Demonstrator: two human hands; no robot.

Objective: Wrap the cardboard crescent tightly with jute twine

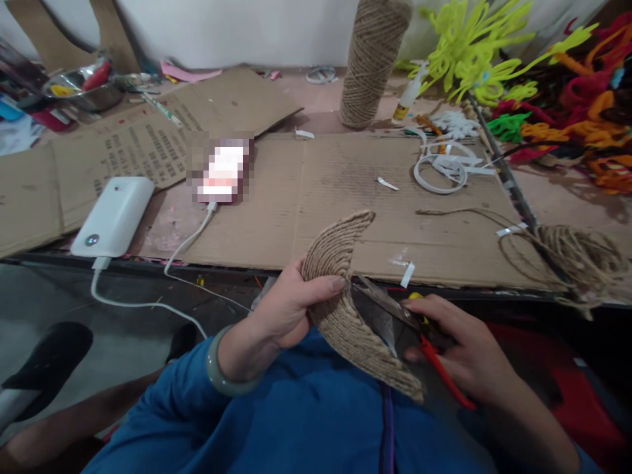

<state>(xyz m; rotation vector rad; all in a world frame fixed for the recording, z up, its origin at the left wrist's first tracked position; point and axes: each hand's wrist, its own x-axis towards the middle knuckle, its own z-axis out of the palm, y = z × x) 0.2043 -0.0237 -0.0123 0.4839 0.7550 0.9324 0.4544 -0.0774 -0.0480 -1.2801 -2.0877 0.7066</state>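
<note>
My left hand grips a crescent-shaped piece covered with rows of jute twine, thumb pressed on its front near the middle. The crescent stands tilted above my lap, one tip up by the cardboard and the other down to the right. In my right hand is a pair of scissors with red and yellow on the handles. Their metal blades point left, and the tips meet the crescent's inner edge beside my left thumb. Whether the blades touch the twine there, I cannot tell.
A cardboard sheet covers the table front. On the table are a twine spool, a glue bottle, white strips, loose twine, colourful fuzzy stems, a phone and a cabled power bank.
</note>
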